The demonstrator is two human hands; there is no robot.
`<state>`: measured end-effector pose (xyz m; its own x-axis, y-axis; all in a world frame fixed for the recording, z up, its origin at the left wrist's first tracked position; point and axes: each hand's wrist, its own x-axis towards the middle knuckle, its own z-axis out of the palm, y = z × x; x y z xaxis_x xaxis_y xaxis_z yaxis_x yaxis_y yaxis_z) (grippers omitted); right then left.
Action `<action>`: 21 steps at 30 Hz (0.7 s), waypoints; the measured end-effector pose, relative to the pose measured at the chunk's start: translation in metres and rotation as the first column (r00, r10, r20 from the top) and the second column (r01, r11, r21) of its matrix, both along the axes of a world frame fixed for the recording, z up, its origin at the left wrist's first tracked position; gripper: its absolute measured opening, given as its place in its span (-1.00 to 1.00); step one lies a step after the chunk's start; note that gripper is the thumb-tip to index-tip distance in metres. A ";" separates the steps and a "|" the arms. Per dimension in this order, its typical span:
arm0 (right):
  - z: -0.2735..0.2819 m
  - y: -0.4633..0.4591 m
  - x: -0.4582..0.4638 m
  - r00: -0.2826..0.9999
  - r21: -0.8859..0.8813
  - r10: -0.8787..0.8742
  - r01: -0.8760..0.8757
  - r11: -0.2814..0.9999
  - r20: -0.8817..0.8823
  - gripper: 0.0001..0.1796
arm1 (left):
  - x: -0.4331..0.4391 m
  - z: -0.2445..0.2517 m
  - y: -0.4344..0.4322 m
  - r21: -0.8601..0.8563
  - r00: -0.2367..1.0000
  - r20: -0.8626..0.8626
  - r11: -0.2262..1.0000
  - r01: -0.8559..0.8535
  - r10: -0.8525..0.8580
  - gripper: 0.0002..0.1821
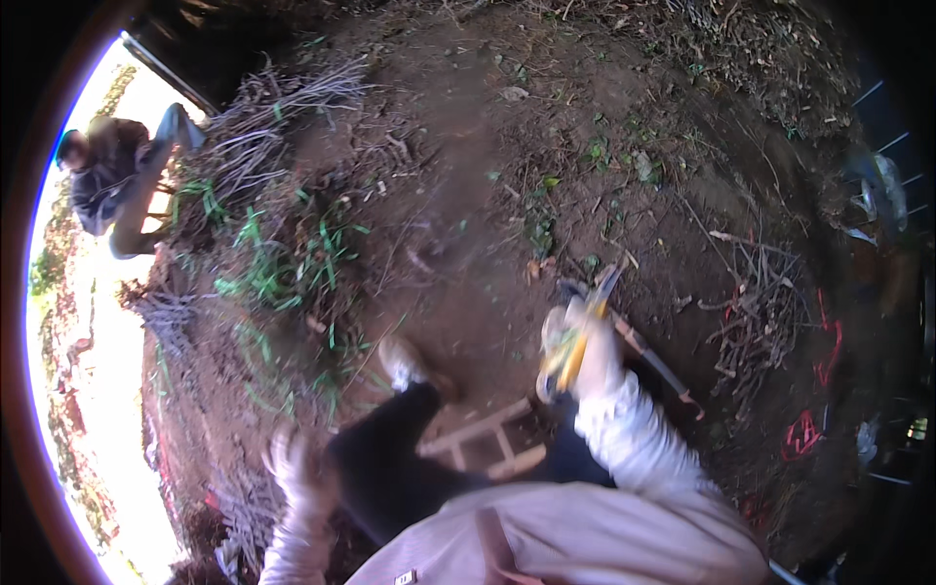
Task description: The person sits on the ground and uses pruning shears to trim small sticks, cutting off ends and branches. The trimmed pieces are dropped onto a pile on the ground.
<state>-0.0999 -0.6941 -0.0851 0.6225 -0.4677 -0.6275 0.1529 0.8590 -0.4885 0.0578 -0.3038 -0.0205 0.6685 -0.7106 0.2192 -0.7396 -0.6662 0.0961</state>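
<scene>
My right hand [598,351] is closed around a yellow-handled hand tool [574,362], which looks like pruning shears. Its far end points up and away over the soil, but motion blur hides the details. Just right of that hand, a long thin tool [658,365] with a hooked tip lies on the ground. My left hand [289,461] is off to the left beside my knee, blurred, with its fingers apart and nothing seen in it. Between my legs is a low slatted wooden frame [486,439], partly covered by my clothing.
Cut green stalks [278,263] lie on the bare soil [453,183] to the left. Bundled thin sticks [292,102] rest at the upper left, near a seated person [124,168]. On the right are a twig pile [760,314] and red string [804,435].
</scene>
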 end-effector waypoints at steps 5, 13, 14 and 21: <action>-0.018 0.005 0.031 0.950 -0.177 0.122 -0.178 0.968 -0.288 -0.47 | 0.036 -0.033 -0.079 0.053 0.958 -0.260 0.989 0.141 -0.123 -0.53; -0.040 -0.050 0.139 0.778 0.019 0.465 -0.505 0.863 -0.423 -0.61 | 0.116 -0.036 -0.139 0.038 0.815 -0.556 0.976 0.217 -0.159 -0.58; -0.046 -0.053 0.146 0.730 0.068 0.491 -0.526 0.848 -0.474 -0.67 | 0.123 -0.031 -0.151 0.037 0.822 -0.549 0.978 0.205 -0.151 -0.60; -0.068 -0.016 0.103 0.491 0.394 0.663 -0.546 0.739 -0.565 -0.91 | 0.117 -0.008 -0.130 0.063 0.919 -0.293 0.964 -0.257 0.264 -0.56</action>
<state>0.0026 -0.7097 -0.1528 0.1349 -0.0049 -0.9908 -0.7255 0.6806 -0.1022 0.1747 -0.4342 -0.0280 0.8623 -0.5053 -0.0321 -0.4799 -0.8358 0.2665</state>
